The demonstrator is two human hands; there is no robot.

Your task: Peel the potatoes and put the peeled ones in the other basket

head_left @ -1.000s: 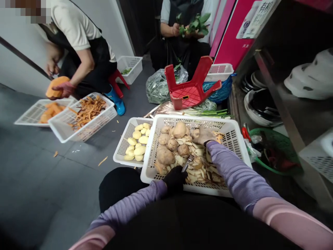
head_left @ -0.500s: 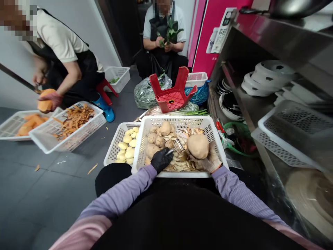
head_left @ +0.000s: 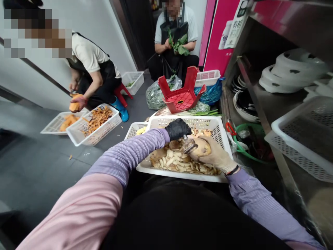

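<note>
My left hand (head_left: 178, 129), in a black glove, is closed round the handle of a metal peeler (head_left: 189, 145). The peeler's head is against the left end of a large potato (head_left: 201, 147). My right hand (head_left: 217, 156), in a pale, stained glove, grips that potato from the right. Both hands are over a white perforated basket (head_left: 182, 176) that holds potato peelings (head_left: 174, 161) and brown unpeeled potatoes (head_left: 158, 156). A patch on the potato's upper side looks lighter, with a dark rim. My left forearm hides part of the basket.
Behind the left side is a second basket (head_left: 132, 130) with yellow peeled potatoes (head_left: 141, 130). An upturned red stool (head_left: 180, 99) stands beyond. Two people work with orange produce and leafy greens. At right are a metal shelf (head_left: 270, 104) and a green basket (head_left: 240, 147).
My left hand has risen with the peeler and meets the potato. My right hand has lifted the potato slightly and now wraps its right side. The camera view has shifted left.
</note>
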